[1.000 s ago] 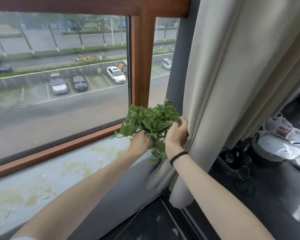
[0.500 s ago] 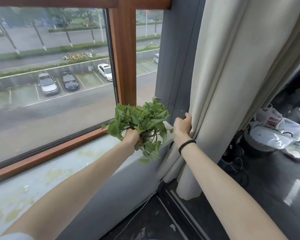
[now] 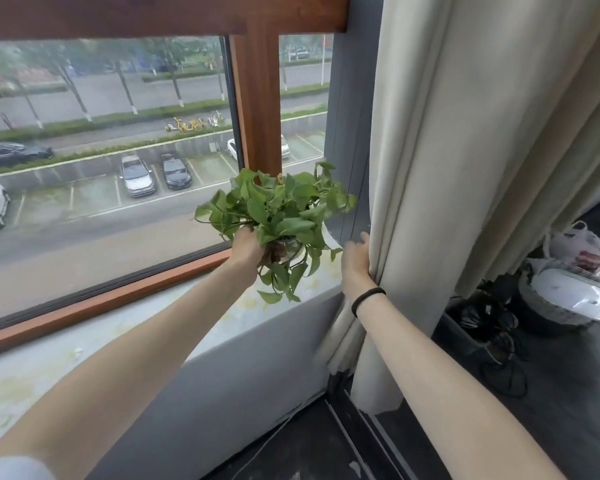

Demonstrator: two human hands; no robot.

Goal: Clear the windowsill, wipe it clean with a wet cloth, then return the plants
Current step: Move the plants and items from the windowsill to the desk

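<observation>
- Green leaves of the plant (image 3: 281, 209) spread at the far right end of the windowsill (image 3: 84, 358), near the corner where it meets the grey side wall (image 3: 347, 133).
- The left hand (image 3: 248, 249) grips the plant low down, fingers curled round its clear container (image 3: 286, 245), which the leaves mostly hide. Whether the base rests on the sill or hangs just above it cannot be told.
- Trailing stems droop past the sill's front edge.
- The right hand (image 3: 355, 268), with a black band (image 3: 368, 301) on the wrist, holds the front edge of the cream curtain (image 3: 447, 168). Its fingers are tucked behind the fold and its thumb is raised. It is just beside the plant and does not touch it.
- The two hands are apart, each on its own thing.
- Left of the plant the sill runs long, pale and blotched yellow. The brown wooden window frame (image 3: 260, 116) bounds it at the back, and the left forearm stretches above it.
- Right of the curtain, a dark floor holds tangled cables (image 3: 492, 327), a white appliance (image 3: 575, 296) and a plastic bag (image 3: 575, 244), all well apart from the plant.
</observation>
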